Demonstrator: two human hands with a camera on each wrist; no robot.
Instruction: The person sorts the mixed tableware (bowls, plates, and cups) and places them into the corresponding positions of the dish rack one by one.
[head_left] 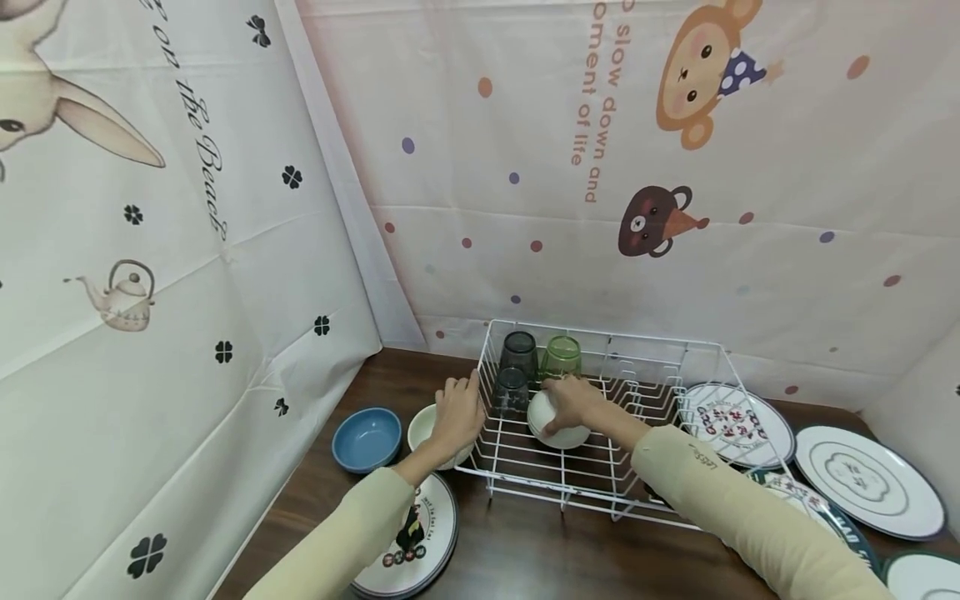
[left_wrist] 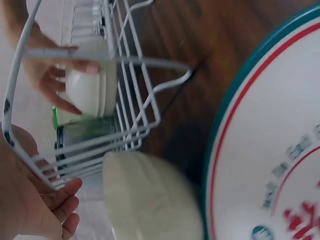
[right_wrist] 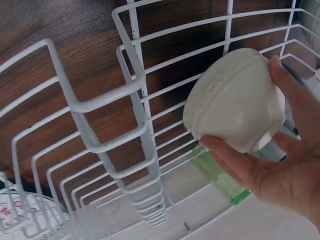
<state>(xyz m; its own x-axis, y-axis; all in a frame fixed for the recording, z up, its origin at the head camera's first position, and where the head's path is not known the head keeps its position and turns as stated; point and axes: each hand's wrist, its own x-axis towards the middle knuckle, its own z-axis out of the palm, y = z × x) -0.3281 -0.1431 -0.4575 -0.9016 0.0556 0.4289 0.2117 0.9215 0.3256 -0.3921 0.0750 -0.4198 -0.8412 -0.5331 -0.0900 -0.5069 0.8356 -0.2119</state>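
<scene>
My right hand (head_left: 572, 403) grips a white bowl (right_wrist: 235, 100) from above, thumb on one side and fingers on the other. The bowl is upside down, its foot toward the palm, at the left part of the white wire dish rack (head_left: 555, 492). At the rack's left side, my left hand (head_left: 459, 414) holds the wire rim, its fingers (left_wrist: 65, 197) curled at the wire. Behind the bowl are a dark glass (head_left: 519, 350), a smaller dark glass (head_left: 512, 390) and a green glass (head_left: 562, 354). A cream bowl (left_wrist: 150, 200) sits outside the rack under the left hand.
Left of the rack are a blue bowl (head_left: 367, 439) and a stack of plates (head_left: 412, 542). A patterned plate (head_left: 735, 423) stands at the rack's right end. More plates, including an oval one (head_left: 870, 482), lie beyond it. A printed cloth (head_left: 465, 150) hangs behind.
</scene>
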